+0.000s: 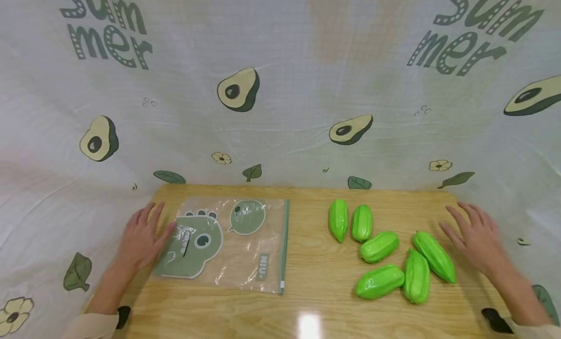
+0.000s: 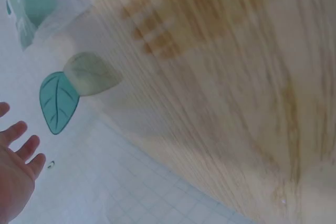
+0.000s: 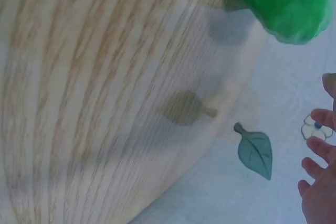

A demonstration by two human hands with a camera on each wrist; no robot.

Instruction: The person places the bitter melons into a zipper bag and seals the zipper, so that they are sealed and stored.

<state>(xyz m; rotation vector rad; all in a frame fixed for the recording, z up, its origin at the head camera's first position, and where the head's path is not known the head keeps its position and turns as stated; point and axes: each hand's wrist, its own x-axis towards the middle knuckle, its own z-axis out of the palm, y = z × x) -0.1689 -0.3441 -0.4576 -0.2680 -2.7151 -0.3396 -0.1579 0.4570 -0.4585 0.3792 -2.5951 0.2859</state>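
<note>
A clear zip bag (image 1: 245, 256) printed with a green dinosaur lies flat on the left half of the table, its green zip strip on the right side. My left hand (image 1: 141, 239) is by the bag's left edge, fingers spread and holding nothing; whether the thumb touches the bag I cannot tell. Several bright green, ridged, pointed fruits, like toy star fruit, lie loosely grouped on the right half. My right hand (image 1: 477, 239) stays apart from the nearest green fruit (image 1: 435, 257), its fingers loosely extended around nothing. Part of one green fruit shows in the right wrist view.
The wooden table (image 1: 219, 310) has a light glare near its front edge. A white cloth (image 1: 289, 85) printed with avocados and leaves hangs behind it and along both sides. The bag's white slider (image 1: 282, 284) sits at its lower right corner.
</note>
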